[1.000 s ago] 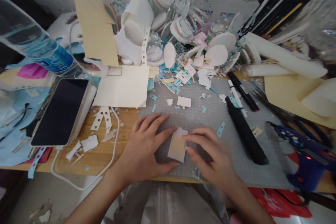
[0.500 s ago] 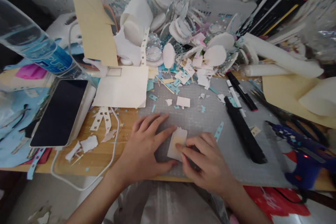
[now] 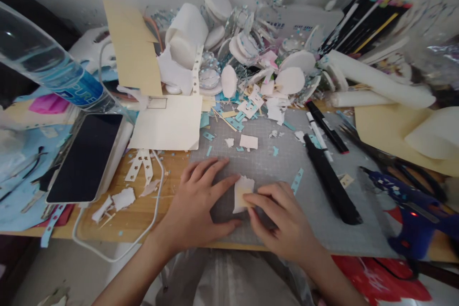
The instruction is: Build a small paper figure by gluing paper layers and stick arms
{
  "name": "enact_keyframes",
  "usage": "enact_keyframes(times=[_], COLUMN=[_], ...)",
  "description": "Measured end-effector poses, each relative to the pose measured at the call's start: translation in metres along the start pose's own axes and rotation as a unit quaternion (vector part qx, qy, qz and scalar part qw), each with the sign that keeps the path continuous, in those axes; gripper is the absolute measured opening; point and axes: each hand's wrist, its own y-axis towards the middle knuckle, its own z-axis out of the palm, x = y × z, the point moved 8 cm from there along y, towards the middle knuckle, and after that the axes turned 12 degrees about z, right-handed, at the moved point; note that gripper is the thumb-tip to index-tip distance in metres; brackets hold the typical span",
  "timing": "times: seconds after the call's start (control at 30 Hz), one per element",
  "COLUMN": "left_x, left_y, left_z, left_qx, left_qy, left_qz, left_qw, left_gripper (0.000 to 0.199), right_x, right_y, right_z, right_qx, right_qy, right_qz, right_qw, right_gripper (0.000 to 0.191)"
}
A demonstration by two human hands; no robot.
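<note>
A small whitish piece of paper [image 3: 244, 186] with a yellowish patch and a rough top edge lies on the grey cutting mat [image 3: 283, 234]. My left hand [image 3: 199, 203] rests spread on the mat to its left, the index fingertip at the paper's upper left edge. On the other side, my right hand [image 3: 281, 220] pinches the paper's lower right part between thumb and index finger. The pinching fingers cover that corner. Beyond the hands lies a small pale paper rectangle [image 3: 248, 142] among torn scraps.
Pens and a black marker [image 3: 330, 179] lie to the right, near scissors [image 3: 412, 172] and a blue glue gun [image 3: 409, 210] with a red light. At left are a phone [image 3: 86, 158], a water bottle [image 3: 71, 71] and a white cable [image 3: 156, 215]. White discs [image 3: 290, 80] crowd the back.
The paper has turned a little more upright under my right fingers, and less of its lower end shows. My left hand stays nearly in place. The whole view has shifted slightly.
</note>
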Motion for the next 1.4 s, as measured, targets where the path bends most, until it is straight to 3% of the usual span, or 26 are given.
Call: enact_keyframes(times=[0.33, 0.47, 0.63, 0.87, 1.03, 1.27, 1.4], left_x=[-0.001, -0.003, -0.005, -0.007, -0.005, -0.006, -0.006], left_y=[-0.001, -0.002, -0.003, -0.005, -0.004, -0.008, -0.009], left_z=[-0.002, -0.003, -0.005, -0.010, -0.014, -0.013, -0.013], left_qx=[0.003, -0.002, -0.017, -0.031, -0.040, -0.061, -0.072], left_qy=[0.010, 0.012, 0.015, 0.022, 0.026, 0.050, 0.049], left_qz=[0.004, 0.008, 0.010, 0.003, -0.006, -0.060, -0.082], left_qw=[1.000, 1.000, 1.000, 0.999, 0.999, 0.995, 0.993], left_gripper=[0.068, 0.071, 0.070, 0.060, 0.056, 0.039, 0.037], right_x=[0.000, -0.010, -0.025, -0.036, -0.036, -0.026, -0.022], right_y=[-0.001, 0.000, 0.003, 0.003, 0.007, 0.016, 0.026], right_z=[-0.006, -0.013, -0.018, -0.019, -0.018, -0.005, 0.005], right_qx=[0.003, -0.042, -0.097, -0.122, -0.116, -0.084, -0.059], right_qy=[0.080, 0.146, 0.180, 0.197, 0.184, 0.126, 0.091], right_qz=[0.005, 0.033, 0.100, 0.161, 0.162, 0.129, 0.136], right_qw=[0.997, 0.988, 0.974, 0.959, 0.963, 0.980, 0.985], right_gripper=[0.012, 0.006, 0.018, 0.034, 0.036, 0.013, 0.014])
